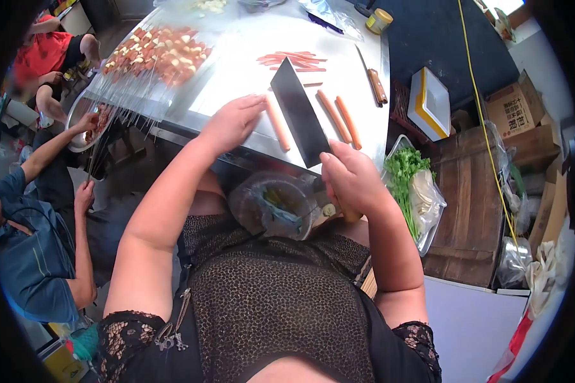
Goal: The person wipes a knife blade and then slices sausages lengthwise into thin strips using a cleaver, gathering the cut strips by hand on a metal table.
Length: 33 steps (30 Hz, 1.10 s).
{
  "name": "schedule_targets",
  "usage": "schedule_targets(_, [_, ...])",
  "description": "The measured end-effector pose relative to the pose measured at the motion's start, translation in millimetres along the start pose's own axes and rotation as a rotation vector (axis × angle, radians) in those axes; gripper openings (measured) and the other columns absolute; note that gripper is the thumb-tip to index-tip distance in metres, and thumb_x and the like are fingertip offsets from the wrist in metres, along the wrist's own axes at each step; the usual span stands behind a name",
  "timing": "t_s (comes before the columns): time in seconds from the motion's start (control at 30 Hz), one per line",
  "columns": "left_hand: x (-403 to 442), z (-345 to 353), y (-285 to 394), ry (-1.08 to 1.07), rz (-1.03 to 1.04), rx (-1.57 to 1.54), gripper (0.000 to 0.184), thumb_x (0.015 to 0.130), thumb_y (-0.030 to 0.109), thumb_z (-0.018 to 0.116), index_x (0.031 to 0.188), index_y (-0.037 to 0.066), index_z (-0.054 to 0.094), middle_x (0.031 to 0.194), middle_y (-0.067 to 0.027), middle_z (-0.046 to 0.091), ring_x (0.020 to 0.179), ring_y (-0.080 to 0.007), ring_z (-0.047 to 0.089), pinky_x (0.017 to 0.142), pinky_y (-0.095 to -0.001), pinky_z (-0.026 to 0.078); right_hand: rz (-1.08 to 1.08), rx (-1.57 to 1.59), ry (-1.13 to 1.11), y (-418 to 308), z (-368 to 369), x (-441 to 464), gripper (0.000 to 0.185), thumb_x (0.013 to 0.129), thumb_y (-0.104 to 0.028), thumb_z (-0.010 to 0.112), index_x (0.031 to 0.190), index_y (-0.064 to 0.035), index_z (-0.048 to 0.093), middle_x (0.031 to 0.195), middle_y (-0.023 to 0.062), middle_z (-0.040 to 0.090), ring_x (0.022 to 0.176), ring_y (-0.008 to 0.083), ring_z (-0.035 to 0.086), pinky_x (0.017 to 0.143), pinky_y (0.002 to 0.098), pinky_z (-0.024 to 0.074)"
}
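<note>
My right hand (352, 173) grips the handle of a broad cleaver (295, 112), its dark blade slanting up and left over the white table (358, 35). Just left of the blade lies a long sausage (278, 124). My left hand (235, 121) is beside that sausage, fingers stretched out and tips at its upper end; whether they press on it I cannot tell. Two more sausages (336, 116) lie right of the blade. Beyond its tip is a pile of thin reddish strips (294, 60).
Skewered pieces (163, 54) cover the table's left side. A wooden-handled knife (377, 86) lies at right. Green herbs (406, 179) fill a tray beside the table. A bowl with a plastic bag (275, 204) is below the edge. A co-worker (38, 249) at left handles skewers over a metal basin (76, 112).
</note>
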<state>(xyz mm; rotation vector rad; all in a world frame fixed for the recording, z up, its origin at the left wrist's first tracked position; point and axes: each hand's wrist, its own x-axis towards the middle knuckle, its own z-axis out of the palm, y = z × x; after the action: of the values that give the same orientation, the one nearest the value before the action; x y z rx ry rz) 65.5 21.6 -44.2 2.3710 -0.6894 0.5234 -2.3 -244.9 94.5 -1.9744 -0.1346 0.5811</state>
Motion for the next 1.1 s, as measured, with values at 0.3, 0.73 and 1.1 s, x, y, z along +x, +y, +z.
schedule_targets(0.3, [1,-1,-1,-0.043,0.005,0.046,0.032,0.09,0.007,0.057,0.121,0.003,0.063,0.131,-0.0162,0.058,0.122,-0.0341,0.054,0.105,-0.0415,0.043,0.072,-0.108,0.016,-13,14,10,0.022,0.1,-0.02,0.05,0.095,0.001,0.055,0.068,0.0032,0.055,0.054,0.0109,0.056,0.049,0.0278,0.0481])
schedule_targets(0.73, [2,-2,7,-0.009,-0.034,0.068,0.035,0.089,0.007,0.057,0.124,0.006,0.063,0.13,-0.0145,0.059,0.12,-0.0323,0.055,0.103,-0.0415,0.044,0.067,-0.19,-0.02,-17,14,15,0.024,0.1,-0.021,0.049,0.097,0.0014,0.055,0.069,0.0032,0.055,0.055,0.0123,0.057,0.049,0.0292,0.0491])
schedule_targets(1.1, [6,-5,8,-0.058,-0.047,0.074,0.034,0.09,0.007,0.057,0.123,0.005,0.062,0.127,-0.0145,0.06,0.117,-0.0335,0.056,0.1,-0.0418,0.045,0.204,-0.211,-0.082,-49,3,26,0.026,0.1,-0.025,0.047,0.09,-0.0015,0.053,0.073,0.0036,0.054,0.055,0.0129,0.057,0.047,0.0306,0.051])
